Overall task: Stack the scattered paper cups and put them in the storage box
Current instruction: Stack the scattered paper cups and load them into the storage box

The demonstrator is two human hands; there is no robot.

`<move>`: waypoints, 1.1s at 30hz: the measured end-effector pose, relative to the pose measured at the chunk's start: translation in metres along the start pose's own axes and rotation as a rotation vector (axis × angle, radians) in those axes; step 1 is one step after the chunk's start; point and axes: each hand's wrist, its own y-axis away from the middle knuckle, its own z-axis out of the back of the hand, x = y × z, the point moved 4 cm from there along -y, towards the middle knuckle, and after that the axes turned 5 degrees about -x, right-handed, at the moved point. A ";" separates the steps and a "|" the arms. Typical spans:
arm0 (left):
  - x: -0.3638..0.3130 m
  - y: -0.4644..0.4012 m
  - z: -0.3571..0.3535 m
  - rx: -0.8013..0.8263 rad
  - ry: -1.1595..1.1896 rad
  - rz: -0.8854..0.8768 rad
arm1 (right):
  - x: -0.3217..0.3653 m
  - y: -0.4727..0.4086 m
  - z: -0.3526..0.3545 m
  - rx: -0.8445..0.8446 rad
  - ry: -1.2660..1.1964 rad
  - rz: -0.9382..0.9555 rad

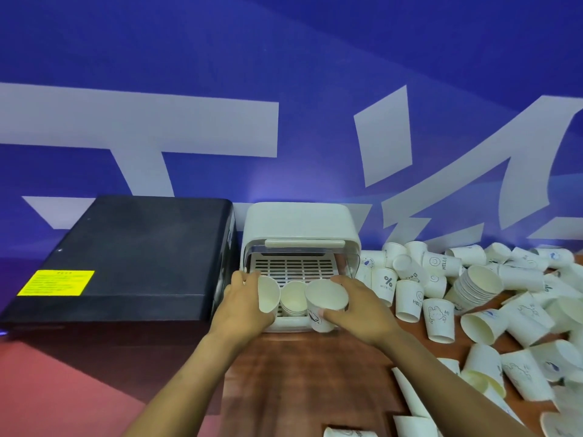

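Holding one cup stack each: left hand (249, 302) grips the left stack (268, 294), right hand (356, 305) the right stack (325, 305), both at the storage box (299, 228) mouth. Stacks lie mouths near, long axes running far into the box; a third stack (293, 299) sits inside between them.

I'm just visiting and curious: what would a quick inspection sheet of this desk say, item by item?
Surface: brown wooden table; its right side is covered in cups.
Job's things: white storage box with its front flap lifted; a cup stack stands inside.
Clutter: loose paper cups scattered at right, some upright, many tipped.
Grips: left hand holds a cup at the box opening; right hand holds another cup.
Cables: nothing seen.
Surroundings: black case with a yellow label left of the box; blue wall behind.
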 end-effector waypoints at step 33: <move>0.025 -0.047 -0.044 -0.039 -0.172 0.092 | -0.006 -0.059 -0.069 0.014 -0.064 0.043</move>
